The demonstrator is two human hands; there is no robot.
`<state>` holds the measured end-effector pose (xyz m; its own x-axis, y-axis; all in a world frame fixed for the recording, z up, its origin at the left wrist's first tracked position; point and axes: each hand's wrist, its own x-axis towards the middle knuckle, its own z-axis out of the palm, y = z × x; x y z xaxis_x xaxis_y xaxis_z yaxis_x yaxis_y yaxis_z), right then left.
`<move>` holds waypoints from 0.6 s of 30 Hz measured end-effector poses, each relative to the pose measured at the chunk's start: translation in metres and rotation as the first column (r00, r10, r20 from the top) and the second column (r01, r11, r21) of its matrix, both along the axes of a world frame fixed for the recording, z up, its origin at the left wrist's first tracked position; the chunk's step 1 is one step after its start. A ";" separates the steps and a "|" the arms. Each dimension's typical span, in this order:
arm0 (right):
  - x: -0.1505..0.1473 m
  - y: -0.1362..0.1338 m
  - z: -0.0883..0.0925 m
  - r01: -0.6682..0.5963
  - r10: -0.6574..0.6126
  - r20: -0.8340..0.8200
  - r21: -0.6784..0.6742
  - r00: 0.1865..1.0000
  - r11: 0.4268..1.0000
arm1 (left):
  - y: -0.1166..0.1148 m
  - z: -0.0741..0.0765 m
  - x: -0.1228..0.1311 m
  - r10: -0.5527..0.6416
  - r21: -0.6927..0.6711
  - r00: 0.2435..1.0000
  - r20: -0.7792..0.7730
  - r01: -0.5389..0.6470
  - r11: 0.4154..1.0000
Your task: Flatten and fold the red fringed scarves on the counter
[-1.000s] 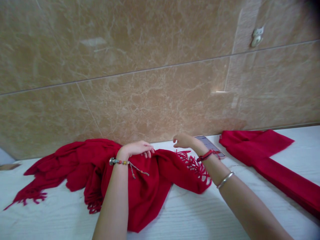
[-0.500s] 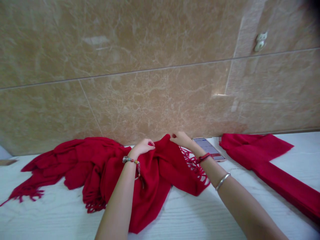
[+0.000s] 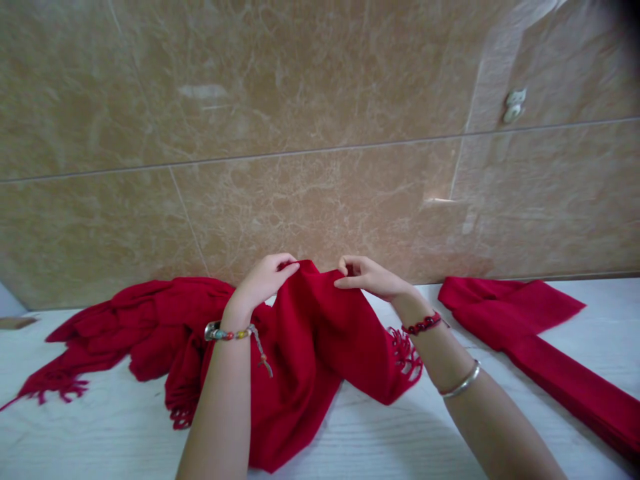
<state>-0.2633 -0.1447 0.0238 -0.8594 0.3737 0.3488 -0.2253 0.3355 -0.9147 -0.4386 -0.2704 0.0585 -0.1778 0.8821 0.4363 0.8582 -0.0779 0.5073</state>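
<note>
A red fringed scarf (image 3: pixel 305 360) hangs in loose folds between my two hands, its upper edge lifted near the wall. My left hand (image 3: pixel 265 280) pinches that edge on the left, thumb against fingers. On the right, my right hand (image 3: pixel 370 275) pinches the same edge with its fingertips. Fringe dangles below my right wrist at the scarf's right end. A bunched red fabric pile (image 3: pixel 155 327) with fringe lies to the left; whether it is part of the same scarf I cannot tell.
A folded red cloth strip (image 3: pixel 545 353) lies at the right. The white wood-grain surface (image 3: pixel 400 440) meets a brown marble-tiled wall (image 3: pixel 310 193). A small cat-shaped hook (image 3: pixel 515 105) is on the wall. A brown object (image 3: pixel 15 323) sits at the far left edge.
Both hands have raised the scarf's edge, spreading the cloth upward. The phone seen earlier by the right wrist is now hidden. The view has tilted slightly.
</note>
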 end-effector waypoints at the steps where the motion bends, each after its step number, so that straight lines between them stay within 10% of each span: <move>1: 0.000 -0.001 0.001 0.008 -0.008 -0.038 -0.019 0.999 1.000 | -0.002 0.002 0.002 -0.001 0.036 1.000 0.027 0.000 0.999; 12: -0.011 -0.010 0.004 0.399 -0.355 -0.209 0.242 0.911 0.884 | -0.032 0.017 -0.012 0.131 0.311 0.933 0.335 -0.241 0.920; 18: 0.003 -0.027 0.022 0.242 -0.196 -0.257 0.160 0.946 0.957 | -0.052 0.022 -0.023 0.144 0.413 0.902 0.406 -0.322 0.852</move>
